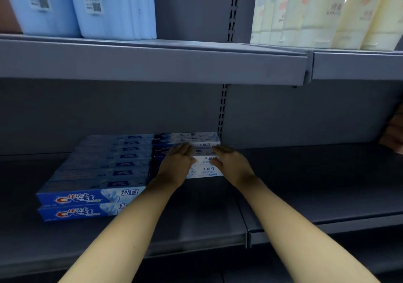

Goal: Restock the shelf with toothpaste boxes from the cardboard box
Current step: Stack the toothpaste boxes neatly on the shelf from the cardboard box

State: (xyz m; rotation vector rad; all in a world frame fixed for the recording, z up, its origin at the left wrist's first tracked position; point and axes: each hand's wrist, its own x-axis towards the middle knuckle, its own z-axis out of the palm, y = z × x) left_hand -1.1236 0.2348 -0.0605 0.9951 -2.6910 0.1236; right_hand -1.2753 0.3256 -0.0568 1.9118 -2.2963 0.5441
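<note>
Both my arms reach onto the grey shelf [196,217]. My left hand [177,162] and my right hand [231,165] rest with flat fingers on a stack of white and blue toothpaste boxes [205,170] near the shelf's back, one hand on each side of the front box. Whether the fingers grip a box or only press on it is unclear. To the left lies a larger two-layer stack of blue Crest toothpaste boxes [96,173], lined up from front to back. The cardboard box is out of view.
Above is another shelf [152,62] with blue packs [115,7] at left and pale yellow packs [327,12] at right. A slotted upright [222,108] divides the back panel. Another person's hand [394,134] shows at the right edge.
</note>
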